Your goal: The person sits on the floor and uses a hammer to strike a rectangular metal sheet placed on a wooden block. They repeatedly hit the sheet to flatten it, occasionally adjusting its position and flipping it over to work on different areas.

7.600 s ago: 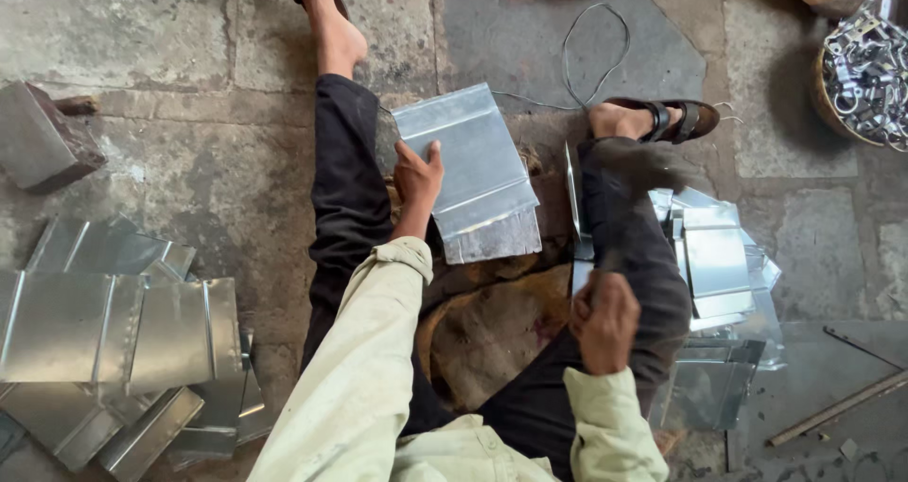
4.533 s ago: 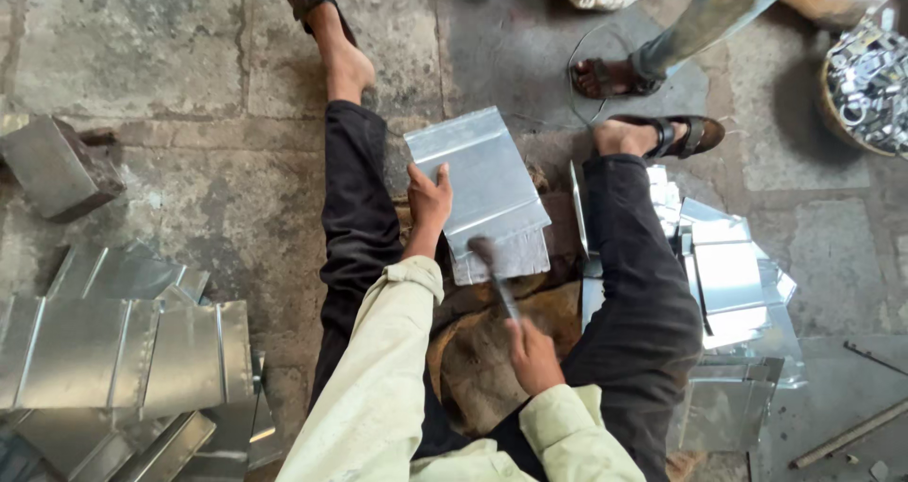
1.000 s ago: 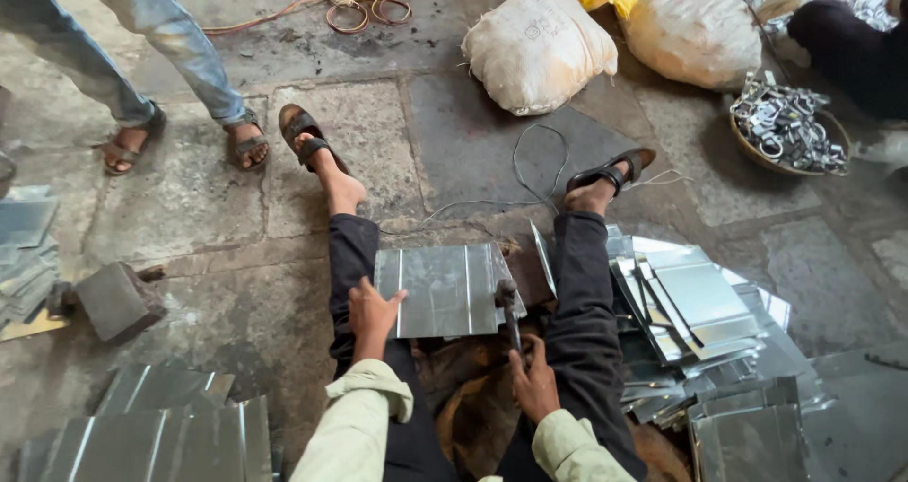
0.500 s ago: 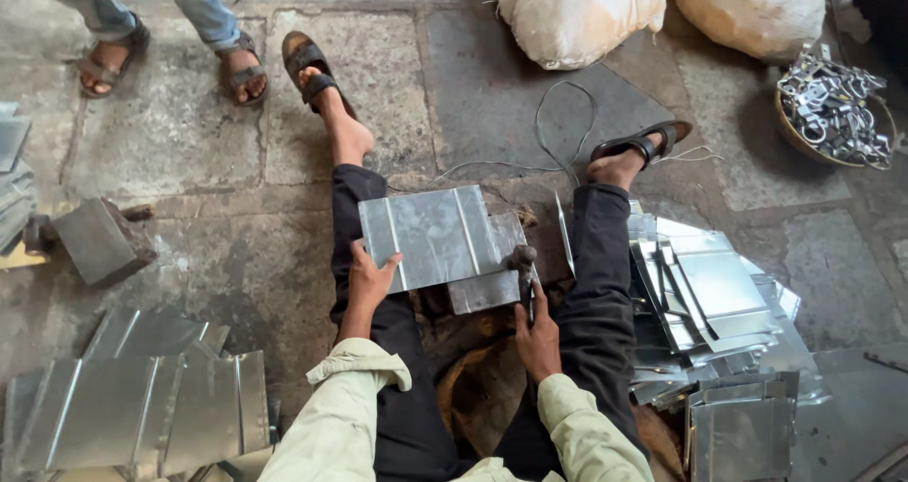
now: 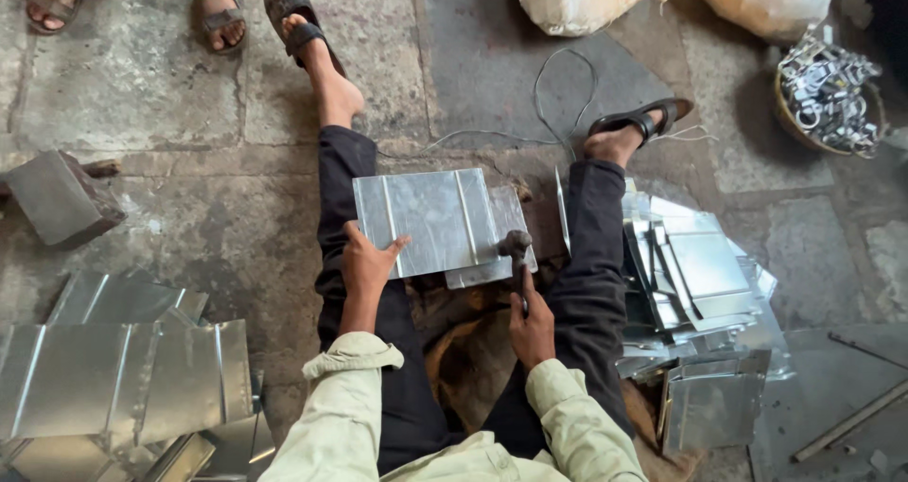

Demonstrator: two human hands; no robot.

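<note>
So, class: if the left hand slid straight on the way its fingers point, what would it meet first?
The left hand already rests on the metal sheet; going on, it would just cross more sheet, probably.

Sheet-metal wkshop: stone floor [image 5: 151, 75], cut metal sheets [image 5: 113, 378], hammer [image 5: 516, 250], parts basket [image 5: 828, 94].

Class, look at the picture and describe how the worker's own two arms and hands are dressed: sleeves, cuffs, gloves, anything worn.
Both arms wear long, loose sleeves of pale yellowish-green cloth, creased and a little grubby. The left sleeve ends in a turned-back, rumpled cuff at the wrist; the right sleeve ends in a plainer cuff. The left hand and right hand are bare: no gloves, and no rings or watch that I can make out.
</note>
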